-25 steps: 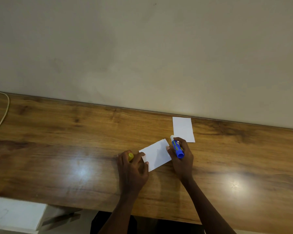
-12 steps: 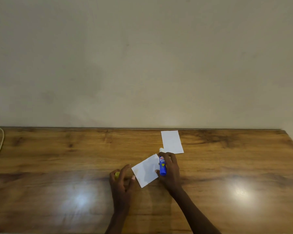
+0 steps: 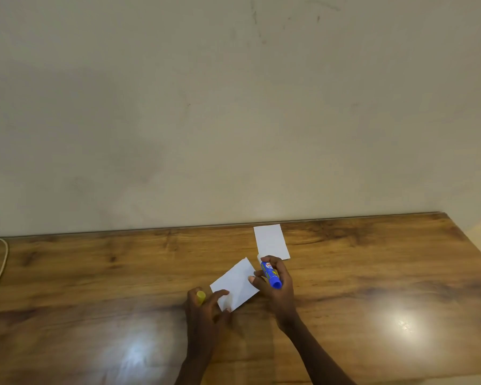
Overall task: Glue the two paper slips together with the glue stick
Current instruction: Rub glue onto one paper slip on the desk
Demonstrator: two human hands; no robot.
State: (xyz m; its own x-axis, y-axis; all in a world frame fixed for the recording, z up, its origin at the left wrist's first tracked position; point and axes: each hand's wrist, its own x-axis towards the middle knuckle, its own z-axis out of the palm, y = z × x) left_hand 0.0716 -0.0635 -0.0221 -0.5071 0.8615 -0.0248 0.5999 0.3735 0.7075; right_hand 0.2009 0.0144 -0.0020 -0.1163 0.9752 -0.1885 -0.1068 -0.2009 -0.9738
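Observation:
A white paper slip (image 3: 238, 282) lies tilted on the wooden table (image 3: 95, 273). My left hand (image 3: 206, 309) holds a yellow cap (image 3: 200, 297) against the thumb side while its fingertips press the slip's near-left corner. To the right, my right hand (image 3: 279, 287) grips the blue glue stick (image 3: 270, 275), whose uncapped white tip points away from me past the slip's far right corner. My right thumb touches the slip's right edge. The second white slip (image 3: 271, 241) lies flat just beyond the glue tip, close to the wall.
A plain wall (image 3: 233, 120) rises right behind the table's far edge. A pale cable (image 3: 0, 262) curves over the table's far left. The table's right edge (image 3: 472, 245) runs diagonally at the right. Two bright light reflections sit on the near tabletop.
The camera has tilted up, so the table sits lower in view. Both hands stay on the near slip; the glue stick has shifted slightly along its right edge.

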